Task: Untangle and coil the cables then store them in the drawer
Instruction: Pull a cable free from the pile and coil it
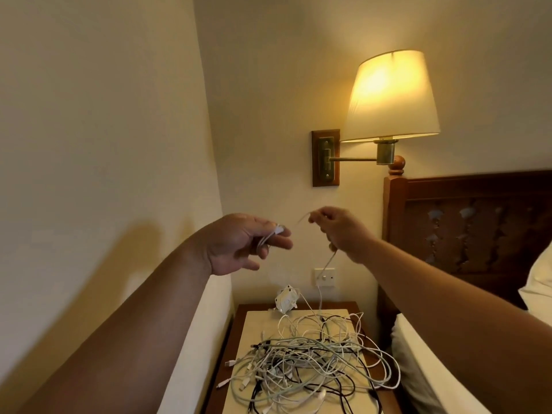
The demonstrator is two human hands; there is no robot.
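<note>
A tangled heap of white and black cables (310, 360) lies on the light top of the bedside table (254, 321). Both my hands are raised well above it. My left hand (242, 243) pinches the white plug end of a thin white cable (325, 265) between thumb and fingers, with a short loop under the palm. My right hand (337, 228) grips the same cable further along. From there the cable hangs down into the heap. A white charger block (286, 300) dangles just above the table's back edge. No drawer is in view.
A lit wall lamp (391, 97) on a brass arm sticks out above and right of my hands. A wall socket (324, 277) sits behind the table. The wooden headboard (466, 222) and white bedding (418, 363) border the table on the right, a wall on the left.
</note>
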